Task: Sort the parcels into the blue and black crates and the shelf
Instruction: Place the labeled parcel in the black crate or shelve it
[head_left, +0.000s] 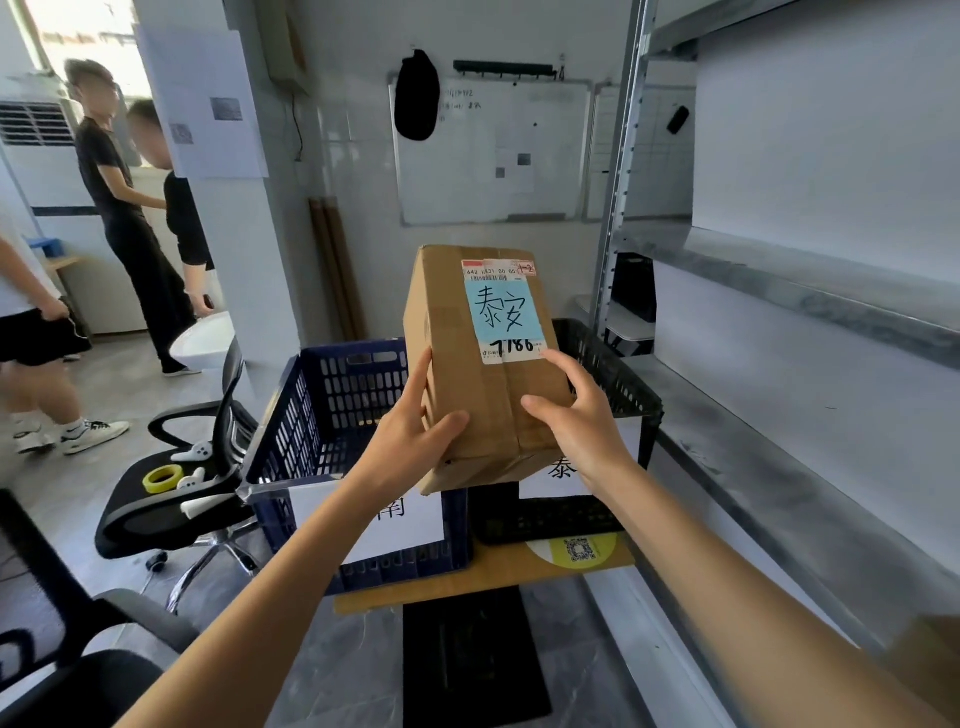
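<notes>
A brown cardboard parcel (467, 395) with a blue handwritten label is held up above the two crates. My left hand (415, 431) grips its lower left edge, thumb on the front face. My right hand (576, 415) grips its lower right side, fingers curled over the front. Below on the left stands the blue crate (332, 415) with a white paper sign. The black crate (618, 384) is behind the parcel on the right, partly hidden. The grey metal shelf (789, 467) runs along the right side.
Both crates rest on a wooden board (467, 577) over a dark stand. A black office chair (176, 499) with a yellow tape roll (162, 478) stands at the left. Several people stand at the far left. A whiteboard (493, 156) hangs on the back wall.
</notes>
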